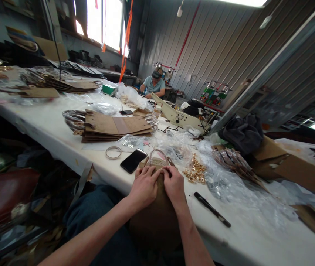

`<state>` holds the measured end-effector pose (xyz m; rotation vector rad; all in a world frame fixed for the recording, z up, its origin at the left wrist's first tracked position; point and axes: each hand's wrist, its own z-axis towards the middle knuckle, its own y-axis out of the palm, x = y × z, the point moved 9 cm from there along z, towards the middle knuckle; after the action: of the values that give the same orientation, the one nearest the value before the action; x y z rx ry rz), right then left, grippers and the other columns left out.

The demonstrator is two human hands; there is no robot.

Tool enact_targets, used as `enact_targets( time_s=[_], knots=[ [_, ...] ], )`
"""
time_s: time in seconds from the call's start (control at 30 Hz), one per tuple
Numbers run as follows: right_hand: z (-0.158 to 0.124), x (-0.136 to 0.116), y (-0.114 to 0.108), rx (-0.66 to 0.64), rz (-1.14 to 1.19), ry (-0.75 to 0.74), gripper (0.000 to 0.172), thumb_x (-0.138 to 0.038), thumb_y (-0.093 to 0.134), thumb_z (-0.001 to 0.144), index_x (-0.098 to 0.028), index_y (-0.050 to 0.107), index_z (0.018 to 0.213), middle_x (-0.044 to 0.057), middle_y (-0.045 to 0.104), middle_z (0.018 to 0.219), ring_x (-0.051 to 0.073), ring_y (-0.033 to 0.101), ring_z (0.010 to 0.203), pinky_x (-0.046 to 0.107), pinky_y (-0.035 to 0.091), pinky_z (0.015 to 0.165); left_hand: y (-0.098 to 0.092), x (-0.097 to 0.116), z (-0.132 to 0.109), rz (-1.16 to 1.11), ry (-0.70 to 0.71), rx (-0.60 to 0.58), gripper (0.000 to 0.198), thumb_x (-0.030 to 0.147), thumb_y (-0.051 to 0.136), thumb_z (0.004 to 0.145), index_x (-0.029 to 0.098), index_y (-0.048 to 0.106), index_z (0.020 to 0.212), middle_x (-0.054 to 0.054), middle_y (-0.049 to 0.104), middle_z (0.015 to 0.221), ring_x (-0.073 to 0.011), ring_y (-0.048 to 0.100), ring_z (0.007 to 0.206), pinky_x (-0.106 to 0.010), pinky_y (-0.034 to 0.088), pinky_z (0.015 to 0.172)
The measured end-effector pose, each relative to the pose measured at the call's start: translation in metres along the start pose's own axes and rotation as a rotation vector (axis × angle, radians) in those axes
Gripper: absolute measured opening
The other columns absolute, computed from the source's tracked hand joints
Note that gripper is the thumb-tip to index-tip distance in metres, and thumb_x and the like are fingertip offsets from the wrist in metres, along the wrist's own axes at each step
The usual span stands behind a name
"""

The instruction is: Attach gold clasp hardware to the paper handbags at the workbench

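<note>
A brown handbag (157, 218) with a plastic-wrapped handle (158, 151) leans at the table's front edge, partly over my lap. My left hand (145, 183) lies on its upper edge, fingers closed on the bag. Close beside it, my right hand (174, 183) pinches at the same edge with thumb and forefinger; any small part between the fingertips is hidden. A pile of gold-coloured metal fittings (196, 170) lies just right of my right hand. Left of the bag rest a black phone (133, 160) and a roll of tape (113, 152).
A stack of brown bag pieces (113, 125) with wrapped handles sits behind the phone. A black long-handled tool (212, 209) lies at right, near crumpled clear plastic (237, 188). A cardboard box (296, 166) stands far right. Another person (154, 84) sits across the table.
</note>
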<state>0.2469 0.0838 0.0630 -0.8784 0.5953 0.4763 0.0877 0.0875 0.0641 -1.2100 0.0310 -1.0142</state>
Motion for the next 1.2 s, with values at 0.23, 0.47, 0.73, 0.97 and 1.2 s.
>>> enact_targets(
  time_s=[0.23, 0.47, 0.73, 0.97, 1.2],
  knots=[
    [-0.003, 0.003, -0.004, 0.052, 0.026, 0.053, 0.028, -0.035, 0.060, 0.103, -0.019, 0.076, 0.119, 0.011, 0.080, 0.107, 0.027, 0.073, 0.094, 0.039, 0.058, 0.090, 0.000, 0.000, 0.000, -0.009, -0.011, 0.023, 0.053, 0.019, 0.054, 0.102, 0.027, 0.061, 0.153, -0.011, 0.060, 0.158, -0.0342, 0.052, 0.145, -0.055, 0.034, 0.121],
    [-0.003, -0.002, 0.001, -0.053, 0.139, -0.006, 0.025, -0.034, 0.062, 0.103, -0.021, 0.083, 0.108, 0.010, 0.079, 0.116, 0.025, 0.073, 0.109, 0.038, 0.056, 0.103, -0.003, 0.001, 0.001, -0.035, -0.002, 0.028, 0.051, 0.018, 0.055, 0.100, 0.026, 0.064, 0.150, -0.011, 0.062, 0.155, -0.0333, 0.053, 0.143, -0.055, 0.034, 0.122],
    [0.000, -0.010, 0.003, -0.004, 0.062, -0.055, 0.023, -0.031, 0.065, 0.102, -0.022, 0.086, 0.103, 0.008, 0.081, 0.108, 0.024, 0.075, 0.099, 0.038, 0.059, 0.097, -0.008, -0.004, 0.000, -0.155, 0.009, 0.045, 0.040, 0.015, 0.060, 0.098, 0.022, 0.072, 0.135, -0.010, 0.067, 0.147, -0.0318, 0.057, 0.139, -0.051, 0.040, 0.120],
    [-0.007, -0.014, -0.009, -0.026, 0.137, 0.010, 0.028, -0.043, 0.067, 0.103, -0.021, 0.084, 0.109, 0.010, 0.080, 0.115, 0.026, 0.075, 0.105, 0.038, 0.060, 0.100, -0.014, -0.002, -0.011, -0.228, 0.039, 0.044, 0.042, 0.014, 0.065, 0.095, 0.023, 0.071, 0.136, -0.010, 0.067, 0.150, -0.0319, 0.056, 0.143, -0.054, 0.039, 0.122],
    [-0.083, 0.031, -0.092, 0.150, -0.271, 0.267, 0.066, -0.066, 0.075, 0.090, -0.019, 0.075, 0.136, 0.017, 0.075, 0.124, 0.039, 0.070, 0.115, 0.052, 0.058, 0.101, -0.030, -0.029, -0.055, -0.227, -0.009, 0.211, 0.031, 0.019, 0.059, 0.104, 0.027, 0.070, 0.132, -0.009, 0.066, 0.151, -0.0329, 0.054, 0.146, -0.056, 0.043, 0.119]
  ],
)
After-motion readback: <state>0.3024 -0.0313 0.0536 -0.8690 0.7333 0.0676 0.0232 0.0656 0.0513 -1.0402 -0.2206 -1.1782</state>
